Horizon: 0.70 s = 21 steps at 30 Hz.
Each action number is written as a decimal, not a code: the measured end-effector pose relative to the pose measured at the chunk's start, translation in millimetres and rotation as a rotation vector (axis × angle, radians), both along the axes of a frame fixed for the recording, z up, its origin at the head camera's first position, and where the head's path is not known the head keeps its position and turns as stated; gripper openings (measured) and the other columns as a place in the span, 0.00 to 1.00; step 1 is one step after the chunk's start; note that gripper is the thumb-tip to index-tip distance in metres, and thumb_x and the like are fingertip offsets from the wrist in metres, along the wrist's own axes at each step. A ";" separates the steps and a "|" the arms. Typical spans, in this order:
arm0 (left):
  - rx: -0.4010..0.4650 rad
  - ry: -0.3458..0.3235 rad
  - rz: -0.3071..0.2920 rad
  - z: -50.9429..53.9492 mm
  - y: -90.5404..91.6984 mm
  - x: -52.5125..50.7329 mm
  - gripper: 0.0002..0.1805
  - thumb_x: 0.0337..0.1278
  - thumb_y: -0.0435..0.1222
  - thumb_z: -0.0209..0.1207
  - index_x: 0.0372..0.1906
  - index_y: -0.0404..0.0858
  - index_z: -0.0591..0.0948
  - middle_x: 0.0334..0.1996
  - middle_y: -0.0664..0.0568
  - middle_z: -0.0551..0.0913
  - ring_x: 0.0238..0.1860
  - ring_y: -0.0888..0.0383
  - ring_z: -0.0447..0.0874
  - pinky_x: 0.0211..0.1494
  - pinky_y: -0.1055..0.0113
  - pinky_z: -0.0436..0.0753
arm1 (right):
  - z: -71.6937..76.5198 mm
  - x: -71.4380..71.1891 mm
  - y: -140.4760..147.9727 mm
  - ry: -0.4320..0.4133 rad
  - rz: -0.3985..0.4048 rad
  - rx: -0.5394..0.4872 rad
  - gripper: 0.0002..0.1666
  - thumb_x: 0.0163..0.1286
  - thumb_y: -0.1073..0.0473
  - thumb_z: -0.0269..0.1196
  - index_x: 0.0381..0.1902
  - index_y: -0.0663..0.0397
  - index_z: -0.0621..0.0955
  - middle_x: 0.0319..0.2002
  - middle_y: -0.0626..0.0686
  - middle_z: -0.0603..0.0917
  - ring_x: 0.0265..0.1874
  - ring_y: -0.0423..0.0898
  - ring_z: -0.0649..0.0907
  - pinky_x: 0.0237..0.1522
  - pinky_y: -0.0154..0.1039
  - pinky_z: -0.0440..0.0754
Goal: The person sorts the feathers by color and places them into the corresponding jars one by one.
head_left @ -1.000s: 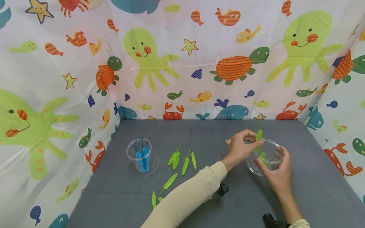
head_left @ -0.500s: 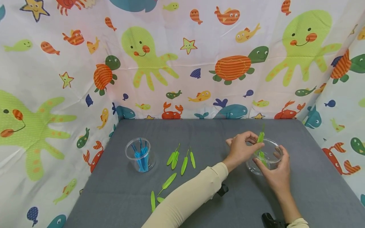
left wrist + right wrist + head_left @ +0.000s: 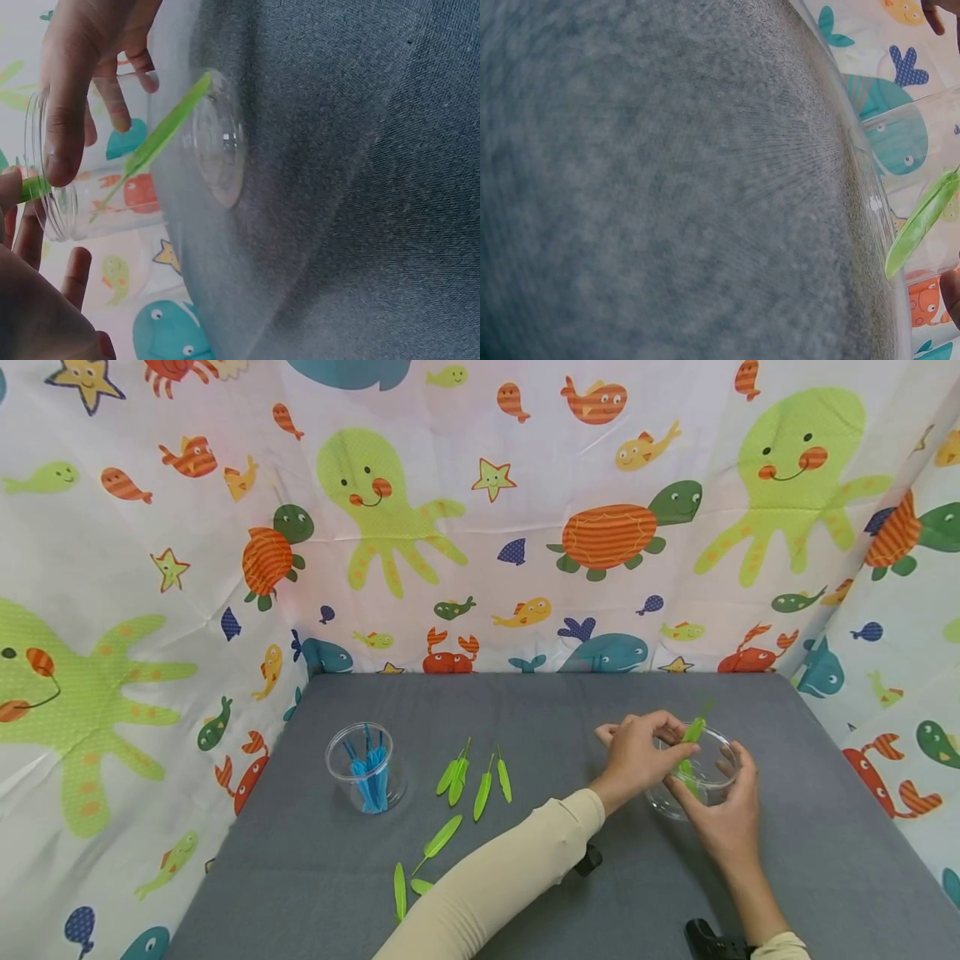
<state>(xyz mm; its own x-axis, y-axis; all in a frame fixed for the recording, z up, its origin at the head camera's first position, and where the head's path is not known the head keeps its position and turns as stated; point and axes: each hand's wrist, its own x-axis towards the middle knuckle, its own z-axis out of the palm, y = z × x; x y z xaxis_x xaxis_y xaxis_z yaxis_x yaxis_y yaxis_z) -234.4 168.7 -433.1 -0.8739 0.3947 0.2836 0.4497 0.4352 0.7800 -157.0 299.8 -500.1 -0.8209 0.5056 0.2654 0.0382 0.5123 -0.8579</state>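
A clear plastic cup (image 3: pixel 663 806) stands toward the right of the grey table. My right hand (image 3: pixel 722 818) grips it, thumb on the near side and fingers at the far side. At the cup's mouth my left hand (image 3: pixel 643 750) pinches a green feather (image 3: pixel 694 730) between thumb and finger, its thin quill pointing up. Another green feather (image 3: pixel 166 133) leans inside the cup, its broad end near the base in the left wrist view. The right wrist view shows this inner feather (image 3: pixel 921 226) through the clear wall.
Several green feathers (image 3: pixel 483 795) lie loose mid-table, some close to the left sleeve (image 3: pixel 480 893). A second clear cup (image 3: pixel 330 763) at the left holds several blue feathers (image 3: pixel 372 783). A sea-animal printed curtain (image 3: pixel 525 568) stands behind and at the sides.
The feather in my left hand has tilted to the right and dropped slightly toward the cup's mouth. My right hand keeps its grip on the cup. The view has shifted slightly.
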 end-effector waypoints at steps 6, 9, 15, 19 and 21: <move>0.009 -0.012 -0.015 -6.2 -1.3 -1.1 0.09 0.60 0.52 0.69 0.42 0.57 0.84 0.36 0.71 0.89 0.43 0.76 0.73 0.55 0.58 0.53 | -0.7 0.0 0.5 0.009 -0.003 -0.006 0.65 0.53 0.55 0.80 0.81 0.37 0.53 0.76 0.54 0.66 0.71 0.59 0.72 0.59 0.50 0.66; 0.040 -0.027 -0.024 -7.7 -3.3 -1.2 0.10 0.60 0.52 0.69 0.44 0.57 0.85 0.38 0.71 0.89 0.46 0.75 0.74 0.57 0.56 0.54 | -1.0 -0.4 0.2 0.014 -0.003 -0.006 0.65 0.53 0.56 0.80 0.80 0.37 0.54 0.75 0.54 0.67 0.70 0.59 0.72 0.59 0.47 0.65; 0.116 -0.016 -0.011 -5.8 -9.9 -0.7 0.09 0.62 0.51 0.68 0.44 0.56 0.85 0.42 0.71 0.87 0.48 0.75 0.74 0.60 0.56 0.54 | -1.6 -0.2 0.1 0.021 0.010 -0.034 0.65 0.53 0.58 0.80 0.80 0.38 0.54 0.75 0.54 0.67 0.71 0.59 0.72 0.63 0.54 0.65; 0.204 0.007 -0.011 1.0 -18.4 -2.3 0.07 0.65 0.49 0.66 0.42 0.53 0.86 0.41 0.67 0.88 0.48 0.73 0.77 0.62 0.55 0.53 | -1.0 0.2 1.2 0.018 0.015 -0.045 0.65 0.53 0.58 0.80 0.80 0.40 0.54 0.75 0.54 0.66 0.71 0.58 0.71 0.63 0.50 0.65; 0.242 0.013 -0.006 5.4 -23.6 -3.4 0.07 0.66 0.48 0.65 0.41 0.51 0.86 0.40 0.64 0.89 0.48 0.73 0.77 0.63 0.55 0.52 | -0.3 0.0 2.1 0.016 0.011 -0.038 0.65 0.52 0.57 0.80 0.80 0.41 0.54 0.75 0.53 0.67 0.71 0.58 0.72 0.61 0.44 0.64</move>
<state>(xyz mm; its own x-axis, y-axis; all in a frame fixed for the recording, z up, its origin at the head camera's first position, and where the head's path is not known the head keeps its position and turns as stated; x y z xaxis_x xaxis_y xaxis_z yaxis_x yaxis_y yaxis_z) -237.9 145.1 -427.7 -0.8675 0.3186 0.3819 0.4623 0.2335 0.8554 -157.0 301.9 -500.5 -0.8224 0.5062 0.2597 0.0183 0.4798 -0.8772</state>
